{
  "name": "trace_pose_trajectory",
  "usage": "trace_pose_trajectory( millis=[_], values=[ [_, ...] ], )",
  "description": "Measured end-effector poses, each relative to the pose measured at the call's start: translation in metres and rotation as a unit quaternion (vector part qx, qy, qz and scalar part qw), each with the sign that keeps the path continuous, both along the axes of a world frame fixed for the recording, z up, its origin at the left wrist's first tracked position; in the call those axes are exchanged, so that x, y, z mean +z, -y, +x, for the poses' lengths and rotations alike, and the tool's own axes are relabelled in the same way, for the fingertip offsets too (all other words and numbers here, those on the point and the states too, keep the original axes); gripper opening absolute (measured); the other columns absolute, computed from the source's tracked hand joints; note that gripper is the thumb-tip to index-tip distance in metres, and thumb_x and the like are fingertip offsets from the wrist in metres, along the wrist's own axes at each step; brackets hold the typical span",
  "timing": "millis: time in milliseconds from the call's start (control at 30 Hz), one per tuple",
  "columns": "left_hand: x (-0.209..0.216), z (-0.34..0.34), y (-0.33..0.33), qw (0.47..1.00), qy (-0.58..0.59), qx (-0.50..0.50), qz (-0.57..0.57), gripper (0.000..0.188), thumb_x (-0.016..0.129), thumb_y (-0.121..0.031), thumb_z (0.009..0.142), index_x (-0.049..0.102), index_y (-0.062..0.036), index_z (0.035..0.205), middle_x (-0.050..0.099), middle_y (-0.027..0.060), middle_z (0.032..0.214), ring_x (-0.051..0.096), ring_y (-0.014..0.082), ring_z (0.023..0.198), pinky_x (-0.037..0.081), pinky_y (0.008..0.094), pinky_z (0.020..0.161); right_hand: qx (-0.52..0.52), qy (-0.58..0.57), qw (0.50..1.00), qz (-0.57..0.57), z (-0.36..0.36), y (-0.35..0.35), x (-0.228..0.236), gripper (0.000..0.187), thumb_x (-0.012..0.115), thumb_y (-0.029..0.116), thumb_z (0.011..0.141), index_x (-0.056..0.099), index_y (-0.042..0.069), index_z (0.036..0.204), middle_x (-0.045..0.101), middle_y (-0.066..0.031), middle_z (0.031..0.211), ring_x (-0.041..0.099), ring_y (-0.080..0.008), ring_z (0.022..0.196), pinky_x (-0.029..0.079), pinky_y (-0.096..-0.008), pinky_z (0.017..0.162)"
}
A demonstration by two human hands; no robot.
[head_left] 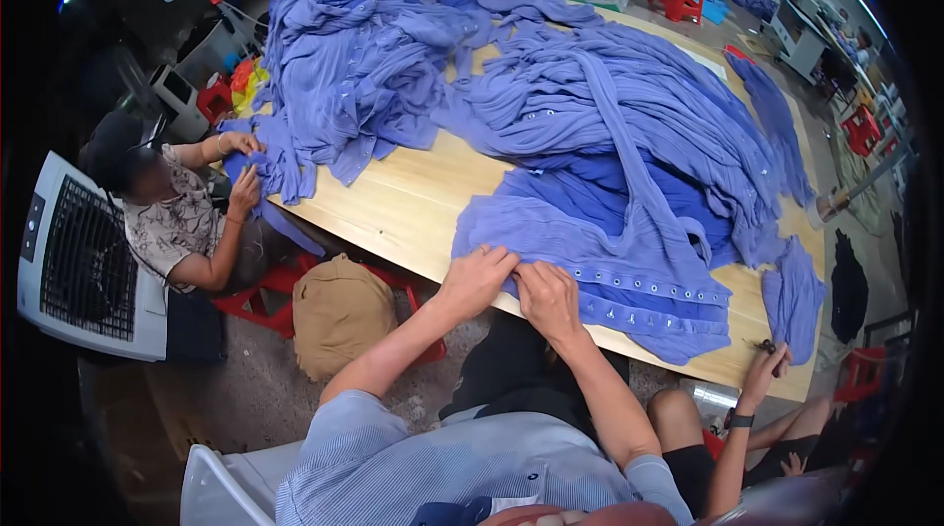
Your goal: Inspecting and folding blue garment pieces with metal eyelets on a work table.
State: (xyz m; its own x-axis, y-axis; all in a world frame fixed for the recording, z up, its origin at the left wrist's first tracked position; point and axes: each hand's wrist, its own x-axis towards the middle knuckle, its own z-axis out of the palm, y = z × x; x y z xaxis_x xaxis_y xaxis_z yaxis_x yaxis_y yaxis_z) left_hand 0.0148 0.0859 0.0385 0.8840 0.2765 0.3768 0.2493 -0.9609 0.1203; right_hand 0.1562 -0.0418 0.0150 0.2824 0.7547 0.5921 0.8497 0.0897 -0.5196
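A blue-purple crinkled garment point(580, 239) lies spread at the near edge of the table. Two strips with rows of small metal fasteners run along its lower right part. My left hand point(478, 282) pinches the near edge of the cloth between curled fingers. Close beside it on the right, my right hand point(549, 300) is closed on the same edge. The fingertips of both hands nearly meet, and they partly hide the bit of cloth between them. Behind this garment rises a large heap of similar blue garments point(629, 98), with one long strip of cloth hanging toward me.
A second blue heap point(354, 44) covers the far left of the wooden table point(393, 206). Co-workers handle cloth at the left and far side. At right, a co-worker's hand point(772, 364) holds a small dark tool. A brown cloth bundle point(344, 315) sits left of my legs, near an air cooler point(93, 256).
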Motion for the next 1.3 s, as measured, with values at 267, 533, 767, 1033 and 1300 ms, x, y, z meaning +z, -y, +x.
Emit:
trace_pose_trajectory(
  millis=[267,533,767,1033,1300],
  values=[
    [-0.077,-0.019,-0.054,0.997,0.029,-0.002,-0.071,0.022,0.058,-0.005,0.1,0.075,-0.0049,0.114,0.073,0.0195,0.107,0.069,0.0409,0.104,0.055,0.0496,0.092,0.003,-0.043,0.999,0.011,-0.006,-0.036,-0.05,0.016,0.068,0.012,0.089,0.074,0.008,0.103,0.07,-0.0117,0.097,0.071,-0.0355,0.092,0.057,-0.0496,0.078],
    [-0.035,0.003,-0.038,0.989,0.015,-0.081,-0.125,0.011,0.058,0.001,0.109,0.067,0.0022,0.117,0.064,0.0219,0.103,0.063,0.0419,0.099,0.05,0.047,0.088,-0.07,0.076,0.988,0.115,0.006,-0.031,-0.052,0.012,0.075,0.012,0.08,0.065,0.009,0.087,0.063,-0.0059,0.089,0.069,-0.0282,0.089,0.052,-0.0446,0.072],
    [-0.049,-0.009,-0.061,0.981,0.02,-0.098,-0.164,0.015,0.058,0.001,0.111,0.068,0.0052,0.121,0.066,0.0215,0.107,0.064,0.0406,0.101,0.052,0.0459,0.091,-0.044,0.046,0.989,0.132,0.001,-0.047,-0.066,0.021,0.076,0.019,0.089,0.06,0.009,0.082,0.057,-0.0082,0.086,0.065,-0.0293,0.082,0.049,-0.0437,0.072],
    [-0.043,-0.004,-0.047,0.973,0.047,-0.108,-0.199,0.016,0.057,-0.001,0.112,0.066,0.0094,0.12,0.063,0.0222,0.106,0.062,0.0393,0.101,0.05,0.0456,0.094,-0.014,0.0,0.992,0.127,0.003,-0.041,-0.062,0.024,0.08,0.021,0.088,0.061,0.009,0.082,0.058,-0.0085,0.084,0.066,-0.0306,0.082,0.048,-0.0446,0.073],
    [-0.041,-0.002,-0.055,0.974,-0.016,-0.105,-0.198,0.012,0.054,0.002,0.11,0.064,0.007,0.114,0.062,0.0198,0.106,0.061,0.0392,0.102,0.048,0.0464,0.093,-0.006,0.027,0.992,0.126,0.007,-0.035,-0.055,0.017,0.078,0.018,0.087,0.064,0.009,0.086,0.059,-0.0062,0.086,0.066,-0.0281,0.082,0.045,-0.0432,0.07]
  ],
)
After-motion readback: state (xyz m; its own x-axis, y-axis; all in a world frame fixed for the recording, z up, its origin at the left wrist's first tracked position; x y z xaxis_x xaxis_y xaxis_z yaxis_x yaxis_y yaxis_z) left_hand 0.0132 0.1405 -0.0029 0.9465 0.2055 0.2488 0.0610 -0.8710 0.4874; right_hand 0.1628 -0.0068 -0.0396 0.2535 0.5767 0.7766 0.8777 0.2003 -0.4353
